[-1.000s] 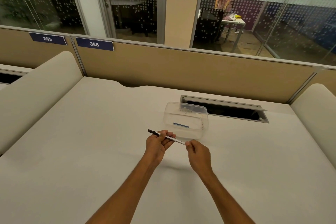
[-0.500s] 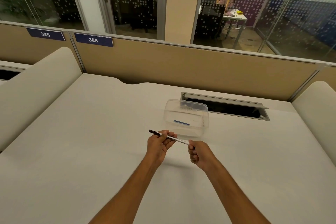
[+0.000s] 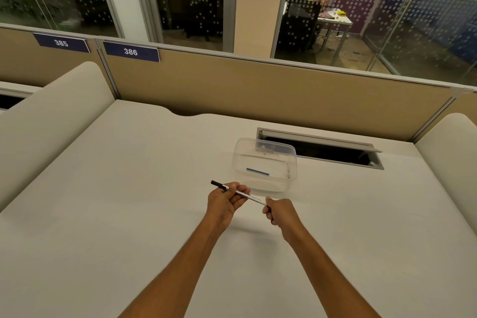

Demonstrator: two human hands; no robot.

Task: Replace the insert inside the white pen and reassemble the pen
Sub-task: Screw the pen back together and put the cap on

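I hold the white pen (image 3: pixel 249 196) level above the desk, its black cap end pointing left. My left hand (image 3: pixel 224 204) grips the barrel near the cap. My right hand (image 3: pixel 280 212) is closed over the pen's other end, which is hidden in the fist. Just beyond my hands stands a clear plastic container (image 3: pixel 265 162) with a thin blue insert (image 3: pixel 257 171) lying on its bottom.
The white desk (image 3: pixel 129 201) is bounded by a tan partition (image 3: pixel 258 90) at the back and padded dividers on both sides. An open cable tray slot (image 3: pixel 322 150) lies behind the container on the right.
My right hand has turned and closed more tightly over the pen's right end. The left hand and pen stay almost where they were.
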